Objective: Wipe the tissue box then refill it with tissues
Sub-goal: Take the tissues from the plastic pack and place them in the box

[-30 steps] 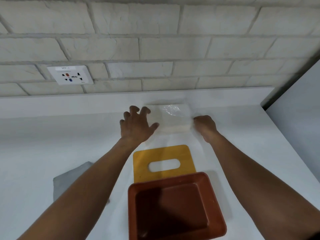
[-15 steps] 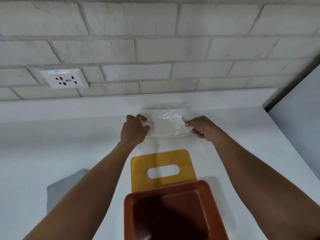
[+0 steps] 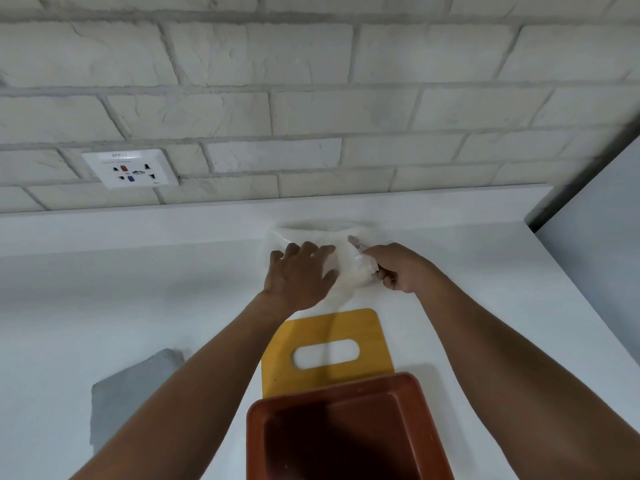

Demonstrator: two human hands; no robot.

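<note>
From my remote seat, the biggest things in view were the white brick wall (image 3: 311, 81) and the white counter (image 3: 104, 289) below it. Nearest the camera on that counter stood the brown tissue box (image 3: 332, 389), open at the top and empty as far as I could see, which I took to mean it was waiting for its refill. Its yellow lid (image 3: 346, 327), the one with the slot, lay flat just behind it, touching or tucked under the far rim; I judged it had been set aside to keep the opening free. A grey cloth (image 3: 131, 393) lay to the left, apart from the box and untouched, so I guessed the wiping was done.

Further back, close to the wall, sat the pack of tissues (image 3: 346, 268) in clear wrapping. The left hand (image 3: 298, 275) lay on top of it with fingers spread and fairly straight, pressing it down to steady it. The right hand (image 3: 398, 268) was curled at the pack's right end, pinching the crinkled plastic, probably to tear or peel the wrapping away
</note>
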